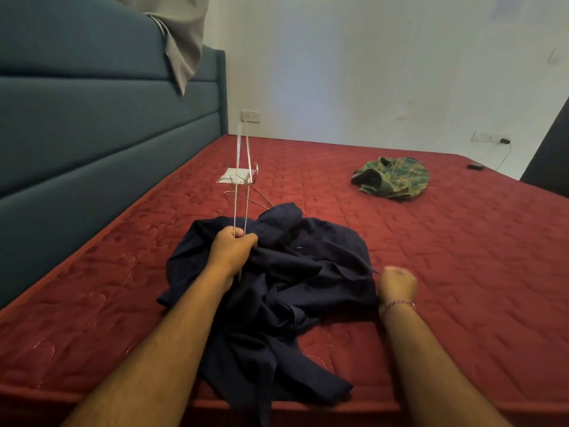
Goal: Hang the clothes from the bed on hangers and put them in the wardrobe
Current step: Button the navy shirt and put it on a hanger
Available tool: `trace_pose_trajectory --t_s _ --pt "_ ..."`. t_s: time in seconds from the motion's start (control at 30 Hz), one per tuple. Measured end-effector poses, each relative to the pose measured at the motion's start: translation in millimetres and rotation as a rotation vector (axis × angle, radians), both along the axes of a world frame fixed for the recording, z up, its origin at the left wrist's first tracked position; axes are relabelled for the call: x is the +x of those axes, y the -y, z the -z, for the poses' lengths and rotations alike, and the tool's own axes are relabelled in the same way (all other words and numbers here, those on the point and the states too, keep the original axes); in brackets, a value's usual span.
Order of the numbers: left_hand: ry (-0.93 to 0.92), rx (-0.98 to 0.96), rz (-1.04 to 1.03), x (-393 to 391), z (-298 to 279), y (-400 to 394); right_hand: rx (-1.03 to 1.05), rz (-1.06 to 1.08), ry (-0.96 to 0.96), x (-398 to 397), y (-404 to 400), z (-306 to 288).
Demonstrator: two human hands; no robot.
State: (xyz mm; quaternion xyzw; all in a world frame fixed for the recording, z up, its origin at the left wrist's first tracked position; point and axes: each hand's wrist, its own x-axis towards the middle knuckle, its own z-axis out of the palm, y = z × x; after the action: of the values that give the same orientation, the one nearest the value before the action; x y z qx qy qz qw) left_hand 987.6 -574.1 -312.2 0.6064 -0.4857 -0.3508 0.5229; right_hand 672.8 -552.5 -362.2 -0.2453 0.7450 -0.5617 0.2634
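Navy shirt (pixel 277 282) crumpled between the hands, left hand (pixel 233 249) gripping wire hangers (pixel 241 186), right hand (pixel 397 283) clenched, empty.

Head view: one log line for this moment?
left hand: grips wire hanger | right hand: fist beside navy garment, grip unclear | green shirt: on bed

dim, soft indoor light | wide-angle edge bowing — slight blur

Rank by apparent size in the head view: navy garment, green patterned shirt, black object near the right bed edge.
1. navy garment, though nearest the camera
2. green patterned shirt
3. black object, far off
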Motion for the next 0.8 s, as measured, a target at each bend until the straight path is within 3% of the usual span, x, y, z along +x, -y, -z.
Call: trace_pose_trajectory --t_s 0.1,0.17,0.2,0.27,0.33,0.43,0.53,0.63,0.8 --pt "0.031 -0.051 -0.01 4 -8 -7 -0.428 0.199 -0.213 14 8 -37" --pt "0.076 -0.125 0.06 -1 -23 -9 -0.508 -0.07 -0.525 28 22 -58" --pt "0.112 -0.158 0.131 -3 -35 -12 -0.382 -0.276 -0.694 33 33 -59" --pt "0.19 -0.218 0.259 -4 -57 -14 0.074 -0.66 -0.994 40 48 -55" --pt "0.307 -0.248 0.303 9 -73 -11 0.37 -0.814 -1.129 36 51 -47" --pt "0.568 -0.17 0.411 53 -85 -2 0.108 -0.715 -1.138 14 51 -62" --pt "0.551 -0.042 0.584 94 -102 -9 -0.23 -0.657 -1.058 -5 50 -107" --pt "0.537 0.051 0.637 109 -127 -12 -0.298 -0.738 -0.946 -15 45 -166" --pt "0.738 0.114 0.548 95 -157 -10 -0.308 -0.887 -1.026 -3 27 -236"
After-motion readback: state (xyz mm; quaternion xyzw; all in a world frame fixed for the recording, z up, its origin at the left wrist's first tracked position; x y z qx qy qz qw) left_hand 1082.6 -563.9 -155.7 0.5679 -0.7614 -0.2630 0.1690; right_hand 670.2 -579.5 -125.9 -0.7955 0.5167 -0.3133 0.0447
